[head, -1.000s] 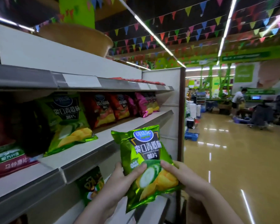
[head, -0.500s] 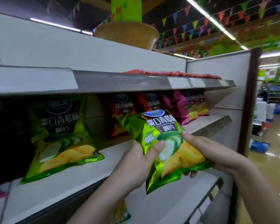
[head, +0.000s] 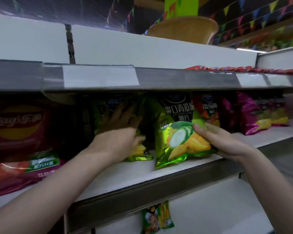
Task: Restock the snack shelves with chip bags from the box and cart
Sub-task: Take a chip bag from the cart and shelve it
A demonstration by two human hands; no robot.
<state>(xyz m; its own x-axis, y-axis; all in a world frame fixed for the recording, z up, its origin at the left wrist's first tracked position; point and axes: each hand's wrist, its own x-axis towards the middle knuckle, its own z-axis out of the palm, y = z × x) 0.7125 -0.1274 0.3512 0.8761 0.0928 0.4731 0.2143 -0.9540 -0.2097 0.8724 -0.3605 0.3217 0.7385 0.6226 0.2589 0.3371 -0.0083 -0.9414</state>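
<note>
A green cucumber-flavour chip bag [head: 178, 132] stands on the middle shelf [head: 139, 176], and my right hand [head: 216, 141] grips its lower right side with the thumb on the front. My left hand [head: 120, 132] reaches into the shelf with fingers spread flat against a second green chip bag [head: 139, 149] just left of the first. That second bag is mostly hidden by my hand and the shadow under the upper shelf.
A large dark red chip bag [head: 19, 141] stands at the left. Red bags [head: 208, 110] and magenta bags [head: 254, 115] line up to the right. The upper shelf [head: 176, 78] hangs low over the bags. A small green packet [head: 156, 218] hangs below the middle shelf.
The held green bag has gone from in front of the shelf onto the middle shelf. My left hand has let go of it and moved left onto the other green bag.
</note>
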